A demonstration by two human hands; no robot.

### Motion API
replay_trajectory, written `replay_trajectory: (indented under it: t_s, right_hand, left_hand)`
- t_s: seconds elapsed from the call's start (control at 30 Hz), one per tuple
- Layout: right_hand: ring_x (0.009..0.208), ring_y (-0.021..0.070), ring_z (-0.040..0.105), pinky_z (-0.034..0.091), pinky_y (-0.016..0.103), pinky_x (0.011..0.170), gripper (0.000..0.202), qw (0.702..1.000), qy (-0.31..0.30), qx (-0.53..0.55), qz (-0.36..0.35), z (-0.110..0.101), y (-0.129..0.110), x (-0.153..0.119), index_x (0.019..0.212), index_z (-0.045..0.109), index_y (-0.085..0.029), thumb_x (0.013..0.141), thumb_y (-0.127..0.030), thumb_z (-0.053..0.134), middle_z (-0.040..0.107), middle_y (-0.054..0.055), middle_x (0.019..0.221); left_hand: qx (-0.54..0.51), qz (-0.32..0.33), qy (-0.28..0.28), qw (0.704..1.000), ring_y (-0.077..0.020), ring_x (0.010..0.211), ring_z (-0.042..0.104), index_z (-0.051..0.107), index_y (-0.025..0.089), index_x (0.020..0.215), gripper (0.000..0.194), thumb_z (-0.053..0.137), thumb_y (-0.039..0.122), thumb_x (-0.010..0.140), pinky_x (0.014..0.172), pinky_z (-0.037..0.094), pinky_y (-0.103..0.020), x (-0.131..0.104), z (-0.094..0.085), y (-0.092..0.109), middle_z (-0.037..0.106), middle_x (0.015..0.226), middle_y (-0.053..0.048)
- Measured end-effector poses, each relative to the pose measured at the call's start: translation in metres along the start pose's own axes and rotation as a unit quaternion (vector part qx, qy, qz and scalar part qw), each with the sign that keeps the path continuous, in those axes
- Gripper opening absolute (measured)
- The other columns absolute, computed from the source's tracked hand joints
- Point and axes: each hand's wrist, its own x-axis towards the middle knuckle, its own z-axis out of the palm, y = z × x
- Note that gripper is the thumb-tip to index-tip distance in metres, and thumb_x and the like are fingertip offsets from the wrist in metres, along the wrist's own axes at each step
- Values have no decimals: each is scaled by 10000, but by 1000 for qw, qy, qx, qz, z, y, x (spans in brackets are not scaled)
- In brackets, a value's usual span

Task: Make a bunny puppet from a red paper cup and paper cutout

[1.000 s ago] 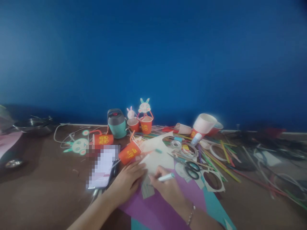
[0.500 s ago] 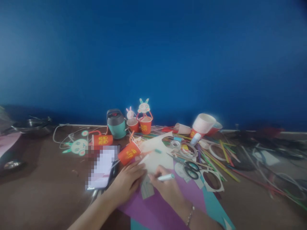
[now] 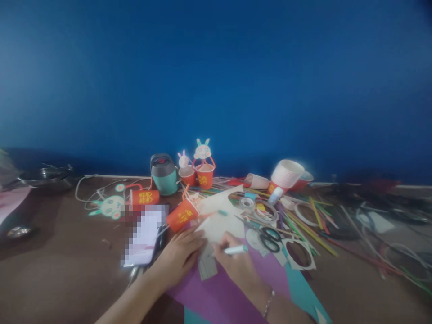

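My right hand [image 3: 232,261] grips a white marker pen [image 3: 236,249] with a pale teal end, its tip hidden by the fingers. That hand rests over small cut pieces of pale paper [image 3: 207,266] on a purple sheet [image 3: 216,301]. My left hand [image 3: 184,252] lies with its fingers flat on the paper, beside a narrow white strip [image 3: 203,224]. A larger white sheet [image 3: 219,228] spreads just beyond both hands. Close to the left fingers, a red paper cup [image 3: 182,215] with yellow characters lies tilted.
Scissors [image 3: 270,238] and a cut-out paper frame [image 3: 299,254] lie to the right. A phone [image 3: 145,236] sits left of my left hand. Behind stand a teal jar [image 3: 164,174], a rabbit-topped cup [image 3: 204,175] and stacked paper cups [image 3: 286,173]. Colored sticks [image 3: 303,227] are scattered at right.
My right hand and the marker pen have shifted slightly to the right. My left hand stays in place on the paper.
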Motion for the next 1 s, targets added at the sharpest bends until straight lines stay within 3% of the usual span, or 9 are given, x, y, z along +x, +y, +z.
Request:
replay_trajectory:
  t_s: [0.47,1.0]
  right_hand:
    - [485,106,359,309,212,460,229,1000,16,-16,2,1,-1,1,586,295,-240,728,-249,474,308,-79,505]
    - [467,95,322,245,215,436,189,999,-20,15,48,2,2,-1,554,290,-230,634,-206,460,306,-82,464]
  left_hand:
    - [4,2,2,1000,-227,1288,444,556,296,1279,395,453,179,915,1074,383,-436,-1,0,0,516,1387,-15]
    - [10,3,-6,1000,-244,1290,445,552,281,1287,418,461,166,896,1070,390,-449,-1,-2,1,519,1386,-19]
